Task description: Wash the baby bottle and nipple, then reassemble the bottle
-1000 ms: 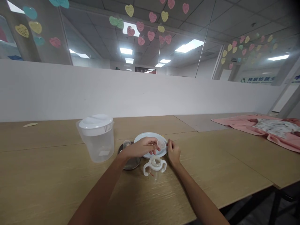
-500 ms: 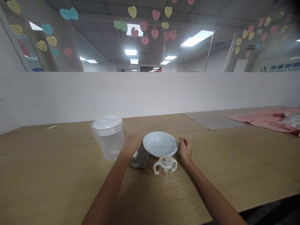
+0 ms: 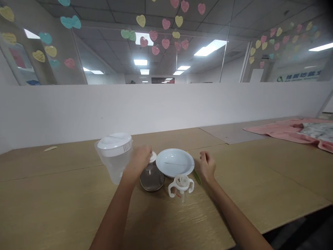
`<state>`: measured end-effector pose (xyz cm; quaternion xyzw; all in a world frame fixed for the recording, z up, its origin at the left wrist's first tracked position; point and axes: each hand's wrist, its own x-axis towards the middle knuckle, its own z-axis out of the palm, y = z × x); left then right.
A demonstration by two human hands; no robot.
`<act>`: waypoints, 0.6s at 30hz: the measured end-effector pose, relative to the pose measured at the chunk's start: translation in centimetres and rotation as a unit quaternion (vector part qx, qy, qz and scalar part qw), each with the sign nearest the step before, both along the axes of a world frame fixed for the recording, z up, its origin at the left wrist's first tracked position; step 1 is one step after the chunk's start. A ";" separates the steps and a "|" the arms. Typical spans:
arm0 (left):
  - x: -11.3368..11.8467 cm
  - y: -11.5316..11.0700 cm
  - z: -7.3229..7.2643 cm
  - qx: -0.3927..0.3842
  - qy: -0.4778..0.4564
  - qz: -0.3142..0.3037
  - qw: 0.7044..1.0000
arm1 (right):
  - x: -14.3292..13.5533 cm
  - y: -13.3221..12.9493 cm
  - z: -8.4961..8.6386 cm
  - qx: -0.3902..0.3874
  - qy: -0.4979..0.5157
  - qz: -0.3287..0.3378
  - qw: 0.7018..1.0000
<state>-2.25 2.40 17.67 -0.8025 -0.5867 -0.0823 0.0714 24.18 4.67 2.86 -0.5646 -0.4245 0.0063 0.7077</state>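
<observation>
A white oval plate (image 3: 174, 170) lies in the middle of the table with a thin straight line, perhaps a stick, across it. In front of it stands a clear cup (image 3: 181, 189) with white handles. My left hand (image 3: 142, 158), closed and slightly blurred, is between the lidded plastic pitcher (image 3: 114, 156) and a dark round-based jar (image 3: 152, 178) with a white top; what it grips, if anything, is hidden. My right hand (image 3: 207, 165) is closed, right of the plate, its fingertips curled and their contents too small to tell. A green item (image 3: 197, 176) lies beside the plate.
A pink cloth (image 3: 275, 128) with a patterned part lies at the right rear of the wooden table (image 3: 65, 208). A small pale flat piece (image 3: 50, 148) is at the left rear. A white wall (image 3: 161, 107) runs behind.
My left hand has moved left, off the plate's edge, uncovering the jar's white top. My right hand is slightly farther from the plate, and the green item shows. The view has shifted a little.
</observation>
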 end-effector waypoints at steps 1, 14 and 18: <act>0.3 -0.8 0.9 0.046 -0.032 -0.027 0.998 | -0.3 -1.0 1.0 0.025 -0.061 -0.008 0.998; 6.6 -6.6 -0.5 0.379 0.029 -0.387 0.840 | -4.3 -5.9 9.3 0.192 -0.436 0.108 0.873; 6.9 -7.3 -1.2 0.437 0.035 -0.415 0.797 | -2.3 -5.3 7.5 0.287 -0.457 0.082 0.838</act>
